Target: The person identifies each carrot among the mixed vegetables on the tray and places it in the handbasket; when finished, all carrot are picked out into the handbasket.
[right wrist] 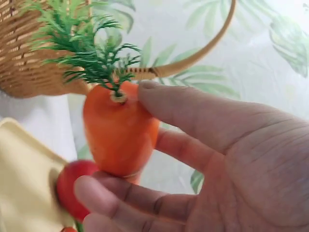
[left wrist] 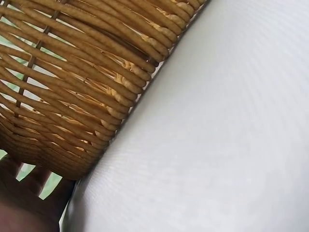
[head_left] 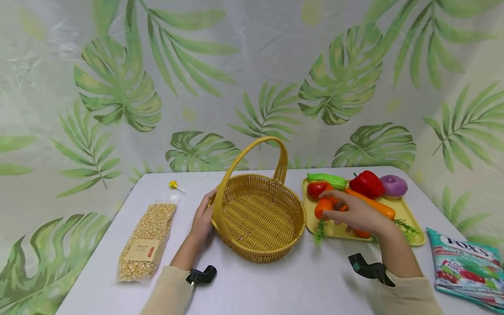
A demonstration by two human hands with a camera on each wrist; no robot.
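My right hand pinches a short orange carrot between thumb and fingers. Its green leafy top points toward the basket, over the left edge of the yellow tray. My left hand rests against the outer left side of a round yellow wicker basket with a tall arched handle. In the left wrist view, the fingers lie spread along the basket's woven wall. A red round fruit is just beyond the right fingers.
The tray also bears a green bumpy vegetable, a red bell pepper, a purple round vegetable and a long carrot. A bag of corn kernels and a lollipop lie left, a Fox's candy bag right.
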